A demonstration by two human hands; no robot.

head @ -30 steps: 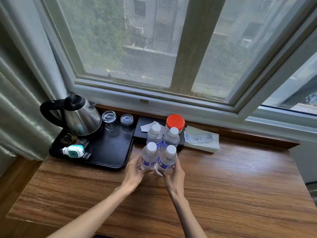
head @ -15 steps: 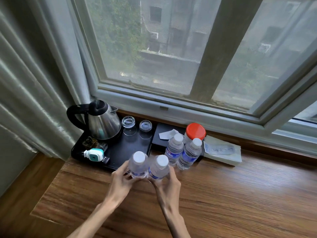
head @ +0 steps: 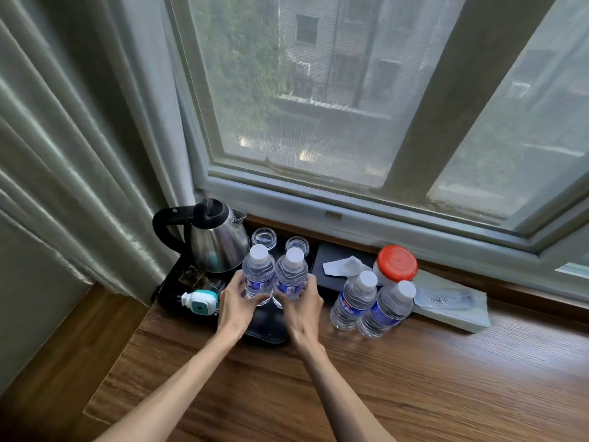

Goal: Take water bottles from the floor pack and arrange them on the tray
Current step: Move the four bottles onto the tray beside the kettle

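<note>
Both hands were over the near right part of the black tray (head: 271, 336), each gripping one water bottle. The left hand (head: 237, 306) had its fingers (head: 256, 298) wrapped around the lower body of the left bottle (head: 258, 275). The right hand (head: 301, 309) had its fingers closed on the right bottle (head: 291, 275). The two held bottles were upright, touching side by side, white caps up. Whether their bases rested on the tray or hung just above it could not be told, as the hands covered them.

Two more bottles (head: 353, 299) stood upright on the wooden counter (head: 414, 378), to the right of the tray and touching each other. Just behind them stood a white jar with a red lid (head: 396, 263), and a flat sealed packet (head: 452, 303) lay to their right.

On the tray, a steel kettle (head: 216, 244) with a black handle sat at the far left. Two upturned glasses (head: 264, 238) stood right of the kettle, just beyond the held bottles. A small white and teal device (head: 200, 303) lay at the tray's near left edge. A grey curtain (head: 79, 154) hung at the left of the window.
</note>
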